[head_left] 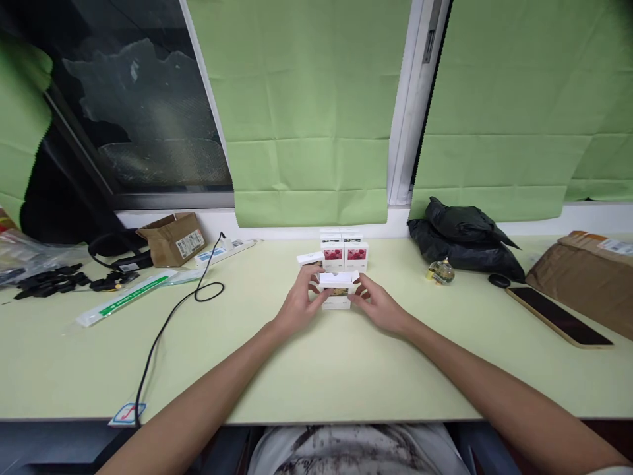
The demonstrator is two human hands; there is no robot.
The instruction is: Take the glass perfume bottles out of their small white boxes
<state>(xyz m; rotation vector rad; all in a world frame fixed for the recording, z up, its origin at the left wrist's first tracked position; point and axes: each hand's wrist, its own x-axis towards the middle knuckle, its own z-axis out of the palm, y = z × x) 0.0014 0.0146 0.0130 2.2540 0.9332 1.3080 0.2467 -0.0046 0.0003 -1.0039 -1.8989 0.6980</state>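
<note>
A small white box (337, 304) with a dark yellowish picture on its front is held between my two hands at the middle of the table. My left hand (301, 300) grips its left side, thumb on the front. On the right side, the fingers of my right hand (378, 303) press against the box near its top, where a white flap shows. Just behind stand several white boxes (343, 256), two of them showing red fruit pictures. Another white box (310, 258) is partly hidden behind my left fingers.
A black cable (173, 310) runs across the table's left side from a white power strip (230, 251). An opened brown carton (173, 241) stands farther back. To the right are black plastic bags (459, 237), a small glass ornament (441, 271), a phone (558, 316) and a brown parcel (583, 277).
</note>
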